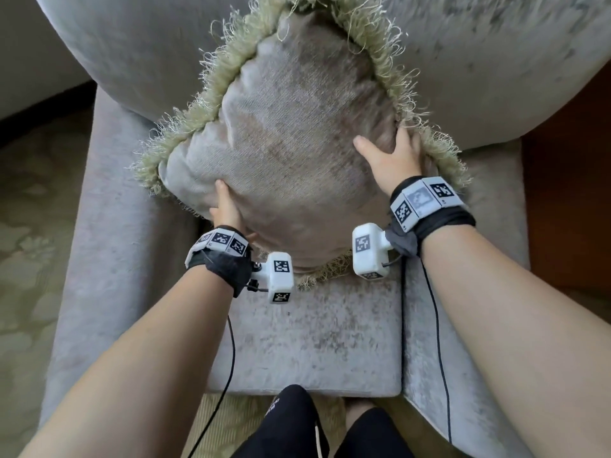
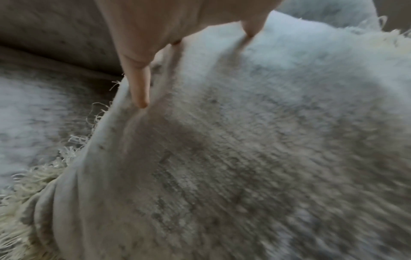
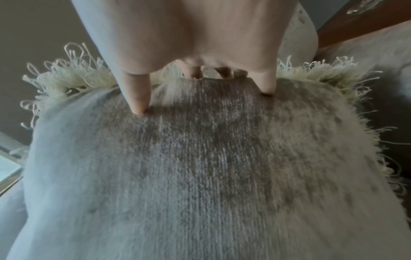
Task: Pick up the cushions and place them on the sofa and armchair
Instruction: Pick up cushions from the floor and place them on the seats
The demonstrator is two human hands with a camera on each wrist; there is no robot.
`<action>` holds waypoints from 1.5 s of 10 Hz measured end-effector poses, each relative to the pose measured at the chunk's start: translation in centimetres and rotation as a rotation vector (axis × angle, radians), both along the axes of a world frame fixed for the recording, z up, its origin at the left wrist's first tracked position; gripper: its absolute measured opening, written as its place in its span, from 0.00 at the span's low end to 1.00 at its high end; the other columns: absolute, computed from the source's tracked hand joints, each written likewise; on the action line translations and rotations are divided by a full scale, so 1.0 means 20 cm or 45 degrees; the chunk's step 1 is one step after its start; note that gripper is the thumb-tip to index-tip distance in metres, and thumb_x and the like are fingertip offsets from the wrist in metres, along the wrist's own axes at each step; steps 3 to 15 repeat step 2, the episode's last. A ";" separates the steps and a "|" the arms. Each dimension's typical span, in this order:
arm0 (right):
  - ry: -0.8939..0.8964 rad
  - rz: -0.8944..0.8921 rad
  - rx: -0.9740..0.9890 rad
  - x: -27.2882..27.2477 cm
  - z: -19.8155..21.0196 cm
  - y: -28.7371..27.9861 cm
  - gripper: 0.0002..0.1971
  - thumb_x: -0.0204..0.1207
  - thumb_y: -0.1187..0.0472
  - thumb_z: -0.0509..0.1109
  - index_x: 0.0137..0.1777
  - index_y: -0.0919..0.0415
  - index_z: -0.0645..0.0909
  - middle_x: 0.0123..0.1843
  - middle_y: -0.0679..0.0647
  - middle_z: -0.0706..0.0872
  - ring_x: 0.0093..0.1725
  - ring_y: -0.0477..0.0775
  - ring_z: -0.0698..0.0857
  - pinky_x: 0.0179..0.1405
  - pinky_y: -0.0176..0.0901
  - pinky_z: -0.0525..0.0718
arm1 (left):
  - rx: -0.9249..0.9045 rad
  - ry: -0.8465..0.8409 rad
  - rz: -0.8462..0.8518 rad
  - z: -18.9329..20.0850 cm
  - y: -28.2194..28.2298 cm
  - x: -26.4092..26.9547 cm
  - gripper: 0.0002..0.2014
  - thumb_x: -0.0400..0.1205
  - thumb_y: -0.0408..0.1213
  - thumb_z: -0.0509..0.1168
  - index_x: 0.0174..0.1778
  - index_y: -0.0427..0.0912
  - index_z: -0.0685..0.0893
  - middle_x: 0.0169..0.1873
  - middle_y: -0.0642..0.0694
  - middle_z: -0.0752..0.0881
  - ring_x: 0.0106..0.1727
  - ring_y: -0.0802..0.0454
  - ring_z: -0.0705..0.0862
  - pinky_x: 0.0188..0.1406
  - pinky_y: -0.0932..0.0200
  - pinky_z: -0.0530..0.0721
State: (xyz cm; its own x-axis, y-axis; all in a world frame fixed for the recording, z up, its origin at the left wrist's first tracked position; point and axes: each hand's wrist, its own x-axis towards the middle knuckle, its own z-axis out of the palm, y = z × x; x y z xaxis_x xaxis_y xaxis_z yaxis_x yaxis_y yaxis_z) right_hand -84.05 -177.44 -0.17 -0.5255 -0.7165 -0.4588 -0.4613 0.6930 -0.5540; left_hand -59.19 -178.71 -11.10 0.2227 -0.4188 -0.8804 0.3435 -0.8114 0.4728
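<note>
A grey-beige velvet cushion with a pale shaggy fringe stands tilted on the armchair seat, leaning against the backrest. My left hand grips its lower left edge. In the left wrist view the thumb digs into the cushion. My right hand grips the right edge, with the thumb on the front face and the fingers curled over the fringe. In the right wrist view the right hand grips the rim of the cushion.
The armchair's padded arms flank the seat. Patterned green carpet lies to the left and dark wooden furniture stands to the right. My legs in black are against the seat's front edge.
</note>
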 end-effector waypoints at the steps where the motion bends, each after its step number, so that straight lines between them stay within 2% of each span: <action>1: -0.118 -0.041 0.001 0.02 0.09 0.06 0.45 0.76 0.38 0.69 0.87 0.52 0.51 0.89 0.53 0.42 0.87 0.57 0.46 0.84 0.57 0.48 | -0.071 -0.083 -0.083 0.19 0.00 -0.05 0.55 0.79 0.74 0.64 0.94 0.45 0.53 0.91 0.35 0.60 0.87 0.26 0.68 0.72 0.27 0.83; 2: -0.192 -0.050 -0.051 0.02 0.19 0.11 0.40 0.79 0.46 0.69 0.86 0.54 0.56 0.88 0.53 0.53 0.86 0.56 0.57 0.82 0.52 0.57 | -0.134 -0.139 -0.232 0.35 -0.02 -0.07 0.48 0.86 0.63 0.66 0.94 0.41 0.53 0.91 0.38 0.62 0.87 0.31 0.70 0.73 0.33 0.84; 15: -0.192 -0.050 -0.051 0.02 0.19 0.11 0.40 0.79 0.46 0.69 0.86 0.54 0.56 0.88 0.53 0.53 0.86 0.56 0.57 0.82 0.52 0.57 | -0.134 -0.139 -0.232 0.35 -0.02 -0.07 0.48 0.86 0.63 0.66 0.94 0.41 0.53 0.91 0.38 0.62 0.87 0.31 0.70 0.73 0.33 0.84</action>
